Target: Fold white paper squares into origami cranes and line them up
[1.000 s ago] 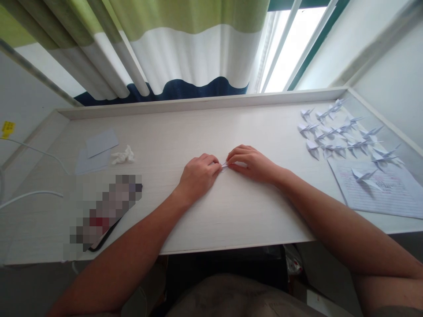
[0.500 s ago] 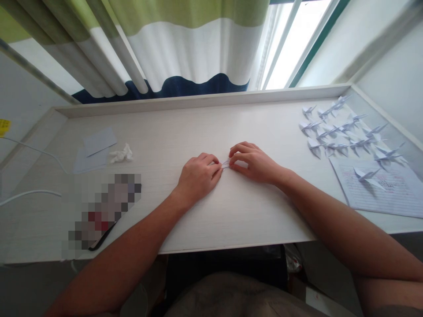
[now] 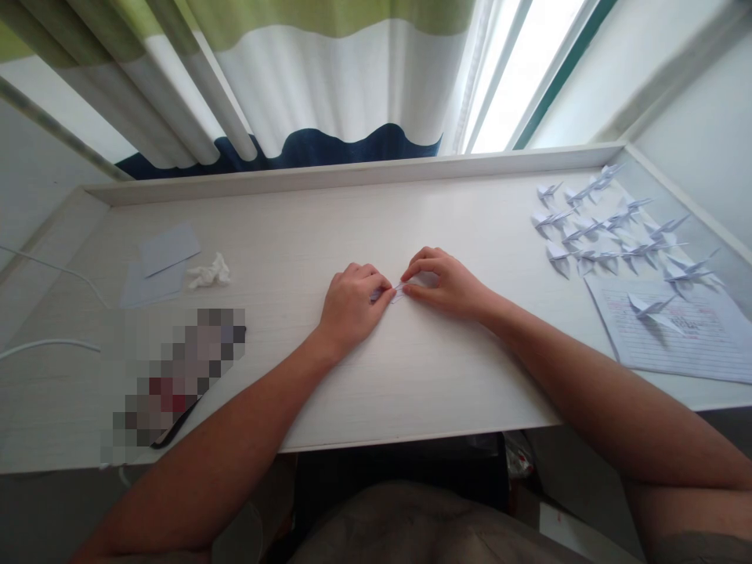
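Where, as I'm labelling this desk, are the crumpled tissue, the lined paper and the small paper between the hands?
Crumpled tissue [image 3: 210, 272]: head view, its middle.
Lined paper [image 3: 696, 346]: head view, bare lower part.
Small paper [image 3: 398, 294]: head view, its uncovered part.

Folded piece [image 3: 398, 293]: paper, matt.
Birds [image 3: 624, 218]: creased paper, matt.
Curtain [image 3: 346, 86]: cloth, matt.
Table [image 3: 411, 384]: looks like wood, smooth, slightly glossy.
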`<state>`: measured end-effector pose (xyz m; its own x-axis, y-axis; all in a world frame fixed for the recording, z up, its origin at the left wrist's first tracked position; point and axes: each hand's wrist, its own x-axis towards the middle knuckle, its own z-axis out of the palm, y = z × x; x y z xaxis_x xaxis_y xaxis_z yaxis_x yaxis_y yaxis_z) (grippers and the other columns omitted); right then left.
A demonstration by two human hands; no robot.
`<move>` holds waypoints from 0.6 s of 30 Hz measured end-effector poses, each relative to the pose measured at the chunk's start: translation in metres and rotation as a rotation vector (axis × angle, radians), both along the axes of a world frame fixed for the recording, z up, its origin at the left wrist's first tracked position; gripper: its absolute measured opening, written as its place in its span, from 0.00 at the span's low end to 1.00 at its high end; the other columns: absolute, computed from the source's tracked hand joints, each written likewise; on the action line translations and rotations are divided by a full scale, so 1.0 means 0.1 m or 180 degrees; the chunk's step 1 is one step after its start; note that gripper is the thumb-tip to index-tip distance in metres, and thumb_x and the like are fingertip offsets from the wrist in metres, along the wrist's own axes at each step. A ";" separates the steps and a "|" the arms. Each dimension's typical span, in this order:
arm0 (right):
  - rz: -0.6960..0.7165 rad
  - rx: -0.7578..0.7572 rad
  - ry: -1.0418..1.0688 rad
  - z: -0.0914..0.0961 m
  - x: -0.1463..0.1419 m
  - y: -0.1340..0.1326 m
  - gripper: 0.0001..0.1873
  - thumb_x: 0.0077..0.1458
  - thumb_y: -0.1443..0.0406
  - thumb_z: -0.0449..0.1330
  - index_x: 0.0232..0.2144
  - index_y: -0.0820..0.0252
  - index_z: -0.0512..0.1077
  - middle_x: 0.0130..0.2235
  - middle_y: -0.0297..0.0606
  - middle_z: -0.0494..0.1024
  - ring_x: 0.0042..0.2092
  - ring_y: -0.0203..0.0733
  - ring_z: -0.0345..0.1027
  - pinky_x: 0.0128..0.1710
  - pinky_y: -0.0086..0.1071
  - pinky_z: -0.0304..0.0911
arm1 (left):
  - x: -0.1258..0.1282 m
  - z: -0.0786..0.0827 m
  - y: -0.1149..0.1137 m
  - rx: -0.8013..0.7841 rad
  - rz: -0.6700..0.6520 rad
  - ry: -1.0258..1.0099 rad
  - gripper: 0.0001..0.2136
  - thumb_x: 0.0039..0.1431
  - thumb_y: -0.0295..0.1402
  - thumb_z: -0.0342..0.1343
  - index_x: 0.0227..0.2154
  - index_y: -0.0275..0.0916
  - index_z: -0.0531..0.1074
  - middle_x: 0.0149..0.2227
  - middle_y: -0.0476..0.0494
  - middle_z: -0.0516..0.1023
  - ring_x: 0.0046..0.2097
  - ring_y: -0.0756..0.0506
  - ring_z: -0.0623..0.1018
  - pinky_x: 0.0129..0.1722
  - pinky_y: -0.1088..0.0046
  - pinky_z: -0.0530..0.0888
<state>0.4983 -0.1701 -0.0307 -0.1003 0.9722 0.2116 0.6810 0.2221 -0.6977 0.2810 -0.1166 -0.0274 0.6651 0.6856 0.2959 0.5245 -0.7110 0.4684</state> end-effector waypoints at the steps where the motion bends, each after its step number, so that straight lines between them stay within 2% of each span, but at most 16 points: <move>1: -0.0019 -0.0010 -0.0012 0.00 0.00 0.00 0.04 0.57 0.64 0.67 0.36 0.55 0.82 0.45 0.43 0.80 0.49 0.53 0.73 0.56 0.49 0.66 | 0.00 0.00 0.00 -0.0033 0.0018 0.0014 0.06 0.68 0.33 0.62 0.33 0.42 0.79 0.41 0.44 0.84 0.47 0.39 0.77 0.48 0.57 0.71; 8: -0.0002 -0.0115 -0.0173 0.03 -0.01 -0.02 0.06 0.60 0.65 0.66 0.39 0.54 0.83 0.47 0.44 0.79 0.52 0.54 0.72 0.57 0.50 0.66 | 0.01 0.01 -0.01 -0.0108 0.0055 0.0077 0.06 0.68 0.32 0.61 0.33 0.43 0.79 0.42 0.45 0.84 0.48 0.39 0.77 0.50 0.58 0.70; 18: 0.0091 -0.0194 0.0202 0.02 0.04 -0.02 0.10 0.57 0.69 0.63 0.39 0.53 0.83 0.47 0.42 0.80 0.52 0.51 0.73 0.58 0.49 0.66 | 0.01 0.01 -0.01 -0.0077 0.0037 0.0092 0.07 0.68 0.33 0.61 0.32 0.43 0.79 0.41 0.45 0.84 0.48 0.39 0.78 0.49 0.58 0.70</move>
